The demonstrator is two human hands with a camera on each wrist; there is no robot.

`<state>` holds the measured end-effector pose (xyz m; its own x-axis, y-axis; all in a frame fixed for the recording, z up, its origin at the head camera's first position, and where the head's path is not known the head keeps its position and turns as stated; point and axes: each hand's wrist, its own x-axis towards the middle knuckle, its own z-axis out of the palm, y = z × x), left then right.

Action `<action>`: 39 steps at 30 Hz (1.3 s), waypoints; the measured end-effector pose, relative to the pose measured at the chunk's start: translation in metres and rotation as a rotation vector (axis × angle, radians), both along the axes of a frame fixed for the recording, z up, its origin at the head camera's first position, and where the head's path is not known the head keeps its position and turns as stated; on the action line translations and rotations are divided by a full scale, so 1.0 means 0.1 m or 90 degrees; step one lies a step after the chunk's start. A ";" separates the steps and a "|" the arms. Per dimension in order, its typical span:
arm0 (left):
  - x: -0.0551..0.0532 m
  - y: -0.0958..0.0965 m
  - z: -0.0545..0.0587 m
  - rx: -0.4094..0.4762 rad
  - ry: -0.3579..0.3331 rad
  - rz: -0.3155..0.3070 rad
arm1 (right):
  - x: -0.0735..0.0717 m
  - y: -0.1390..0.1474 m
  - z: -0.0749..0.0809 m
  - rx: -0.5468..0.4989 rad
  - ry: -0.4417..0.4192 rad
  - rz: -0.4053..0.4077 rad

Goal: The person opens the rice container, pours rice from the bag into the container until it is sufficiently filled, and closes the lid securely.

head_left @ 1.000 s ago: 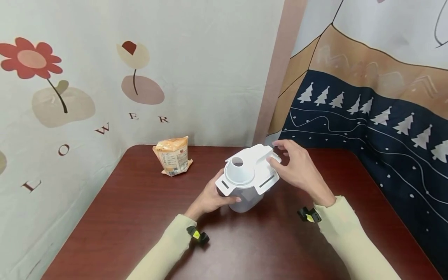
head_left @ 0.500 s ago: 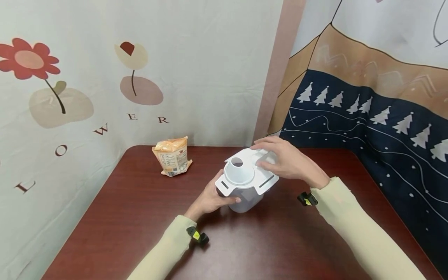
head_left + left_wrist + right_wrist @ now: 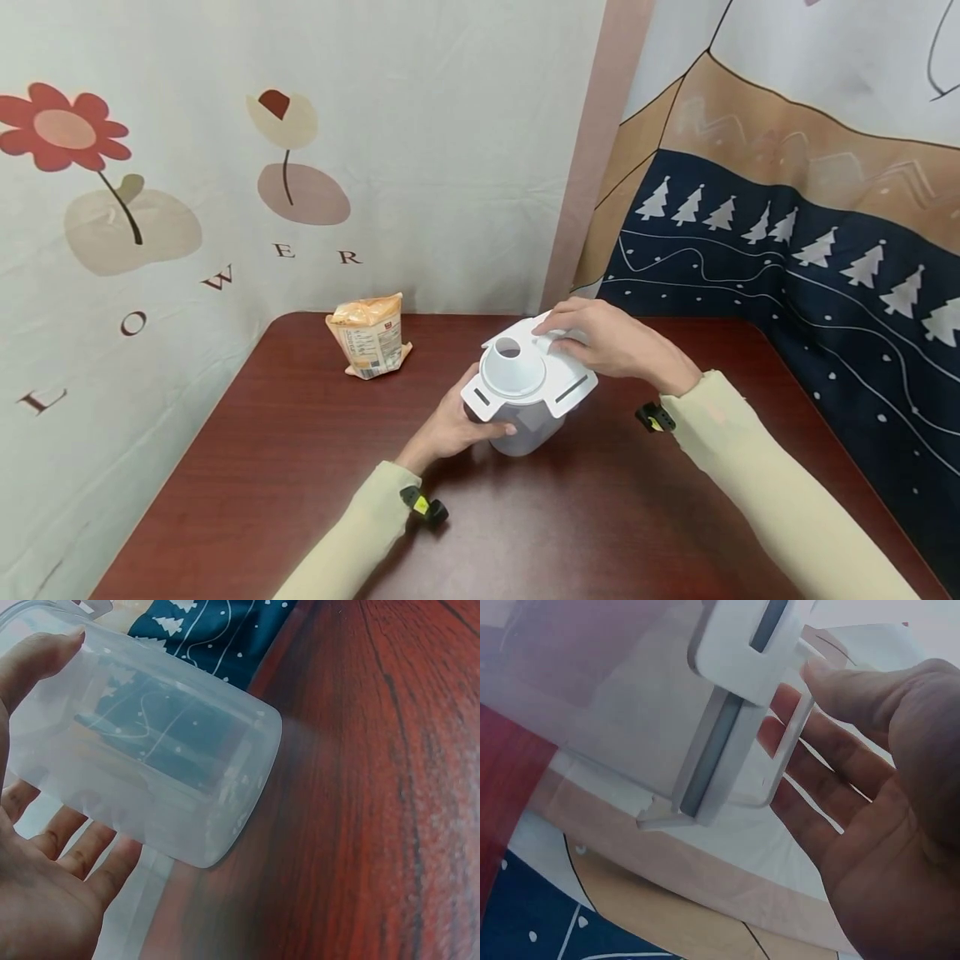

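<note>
A translucent plastic storage canister [image 3: 527, 429] stands on the table, its white lid [image 3: 558, 379] fitted on top. On the near left of that lid rises a white cone-shaped spout [image 3: 514, 373] with a round hole. My left hand [image 3: 453, 423] grips the canister's side; the left wrist view shows the thumb on one face of the clear wall [image 3: 172, 735] and the fingers on the other. On the far right of the lid, my right hand [image 3: 611, 340] pinches a raised white part between thumb and fingers. That hand covers much of this part. Slotted side clips [image 3: 731, 656] hang from the lid's edge.
An orange-and-white food bag [image 3: 369, 337] stands at the back left of the dark red wooden table [image 3: 300, 467]. Behind the table hang a pale printed curtain [image 3: 450, 167] and a navy one with white trees [image 3: 697, 250].
My right hand has come in leftward over the lid, and its fingers have closed on the raised part. The left hand and the canister have stayed put.
</note>
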<state>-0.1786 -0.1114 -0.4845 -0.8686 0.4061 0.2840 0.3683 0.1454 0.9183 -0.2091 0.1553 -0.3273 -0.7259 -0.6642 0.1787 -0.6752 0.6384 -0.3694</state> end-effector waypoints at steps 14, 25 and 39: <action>-0.02 -0.01 -0.02 0.005 0.007 -0.005 | 0.01 -0.02 -0.03 -0.001 0.072 -0.020; 0.00 0.00 0.01 -0.032 -0.025 0.007 | 0.07 0.04 -0.01 -0.040 0.119 -0.029; -0.01 -0.03 -0.01 -0.028 -0.028 0.003 | 0.24 0.34 0.02 -0.170 0.142 -0.131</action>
<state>-0.1792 -0.1141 -0.4860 -0.8813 0.4138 0.2281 0.3276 0.1871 0.9261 -0.1854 0.1892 -0.3258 -0.7625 -0.4179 0.4940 -0.6259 0.6700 -0.3992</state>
